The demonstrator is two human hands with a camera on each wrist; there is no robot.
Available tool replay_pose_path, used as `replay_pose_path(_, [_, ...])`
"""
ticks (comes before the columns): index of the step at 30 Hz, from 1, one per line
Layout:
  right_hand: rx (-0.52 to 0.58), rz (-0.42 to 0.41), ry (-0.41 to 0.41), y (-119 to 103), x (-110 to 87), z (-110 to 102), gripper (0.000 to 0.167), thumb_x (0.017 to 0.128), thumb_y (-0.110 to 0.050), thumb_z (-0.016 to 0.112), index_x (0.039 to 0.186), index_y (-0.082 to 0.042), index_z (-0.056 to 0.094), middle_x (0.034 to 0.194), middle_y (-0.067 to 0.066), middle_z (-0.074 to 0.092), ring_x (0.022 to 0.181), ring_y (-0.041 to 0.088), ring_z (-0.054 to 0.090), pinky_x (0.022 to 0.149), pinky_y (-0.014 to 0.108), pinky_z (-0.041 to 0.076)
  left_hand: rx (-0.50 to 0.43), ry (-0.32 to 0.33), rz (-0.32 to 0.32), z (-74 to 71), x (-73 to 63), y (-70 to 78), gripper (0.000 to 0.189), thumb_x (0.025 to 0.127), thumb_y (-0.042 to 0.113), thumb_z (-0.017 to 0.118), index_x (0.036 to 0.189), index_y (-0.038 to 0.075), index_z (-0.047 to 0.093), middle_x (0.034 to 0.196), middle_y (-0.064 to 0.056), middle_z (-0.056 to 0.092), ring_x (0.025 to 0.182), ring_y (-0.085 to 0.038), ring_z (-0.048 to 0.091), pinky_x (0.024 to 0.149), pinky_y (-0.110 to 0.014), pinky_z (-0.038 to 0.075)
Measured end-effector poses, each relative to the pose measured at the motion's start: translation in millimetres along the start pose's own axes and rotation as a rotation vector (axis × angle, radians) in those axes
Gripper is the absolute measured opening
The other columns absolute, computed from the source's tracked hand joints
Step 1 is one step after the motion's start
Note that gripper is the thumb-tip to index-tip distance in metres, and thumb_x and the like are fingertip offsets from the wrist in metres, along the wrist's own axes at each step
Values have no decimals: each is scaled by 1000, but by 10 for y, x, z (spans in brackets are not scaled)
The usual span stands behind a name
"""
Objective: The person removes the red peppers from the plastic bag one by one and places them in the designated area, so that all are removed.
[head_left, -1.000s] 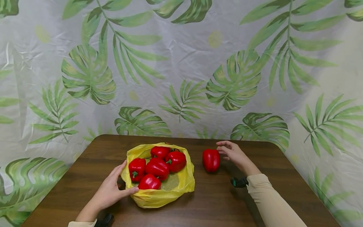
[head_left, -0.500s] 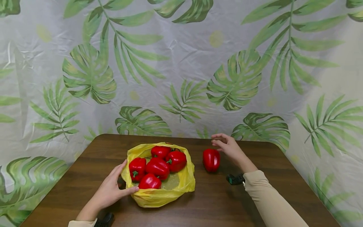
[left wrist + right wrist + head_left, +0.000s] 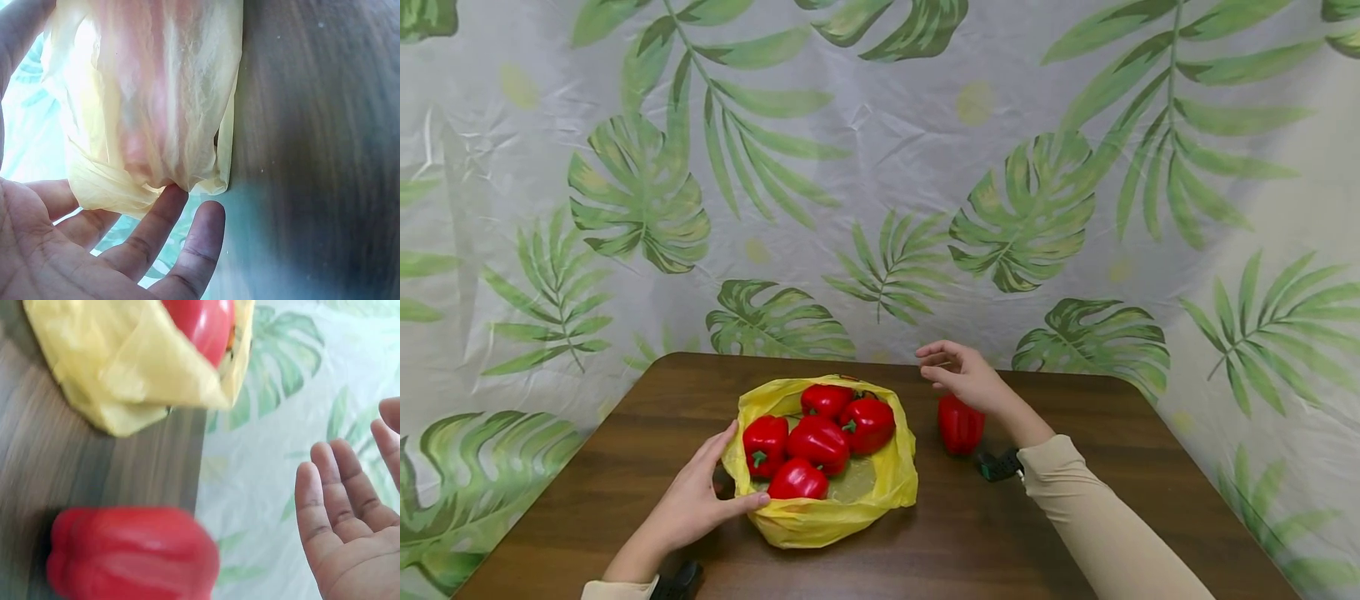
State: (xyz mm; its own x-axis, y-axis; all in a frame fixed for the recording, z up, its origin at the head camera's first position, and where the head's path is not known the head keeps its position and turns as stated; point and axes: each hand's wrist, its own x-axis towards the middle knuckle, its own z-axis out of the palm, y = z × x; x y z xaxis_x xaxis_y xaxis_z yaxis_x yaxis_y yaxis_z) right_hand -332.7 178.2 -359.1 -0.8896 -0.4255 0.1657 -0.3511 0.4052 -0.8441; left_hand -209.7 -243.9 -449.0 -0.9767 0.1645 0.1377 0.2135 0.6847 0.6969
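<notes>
In the head view, a yellow plastic bag (image 3: 820, 533) stands with its mouth wide and its rim rolled outward. Inside lie several red bell peppers (image 3: 817, 444) with green stems. My left hand (image 3: 688, 508) rests against the bag's left side, thumb at the front rim; the left wrist view shows its spread fingers (image 3: 199, 240) touching the yellow film from outside. Another red bell pepper (image 3: 959, 427) stands on the table to the right of the bag. My right hand (image 3: 962, 375) is raised above and behind that pepper, partly covering its top, with nothing in its fingers.
A dark brown wooden table (image 3: 1075, 533) bears everything. Behind its far edge hangs a pale sheet (image 3: 895, 167) printed with green leaves. Dark bands (image 3: 679, 582) are on both wrists, below beige sleeves (image 3: 1097, 508).
My right hand has moved left and slightly up, from beside the single pepper to above and behind it. The left hand, bag and peppers stay as they were.
</notes>
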Motion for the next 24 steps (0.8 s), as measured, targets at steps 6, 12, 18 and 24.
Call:
replay_pose_path(6, [-25, -46, -60, -171, 45, 158, 36, 110, -19, 62, 143, -5, 62, 142, 23, 65, 125, 38, 68, 106, 51, 59, 21, 12, 5, -4, 1, 1, 118, 84, 53, 89, 171, 6, 25, 167, -25, 39, 139, -46, 54, 88, -41, 65])
replay_pose_path(12, [-57, -77, -121, -235, 87, 308, 35, 110, -17, 62, 143, -7, 63, 142, 21, 66, 129, 38, 67, 110, 53, 56, 4, 4, 7, 0, -1, 2, 118, 84, 51, 90, 171, 6, 24, 168, -27, 37, 141, -49, 52, 90, -45, 66])
replay_pose_path(18, [-100, -81, -176, -223, 148, 444, 37, 108, -16, 65, 144, -7, 64, 146, 21, 65, 133, 38, 65, 110, 52, 56, 8, 7, 4, 6, 5, -1, 119, 84, 53, 90, 172, 8, 24, 168, -26, 37, 143, -50, 51, 90, -44, 66])
replay_pose_path(24, [-168, -78, -216, -248, 218, 579, 40, 106, -18, 69, 144, -7, 64, 148, 18, 64, 136, 40, 63, 114, 55, 53, 12, 10, 16, -2, -8, 13, 119, 84, 53, 90, 171, 6, 24, 168, -27, 37, 143, -51, 51, 88, -44, 65])
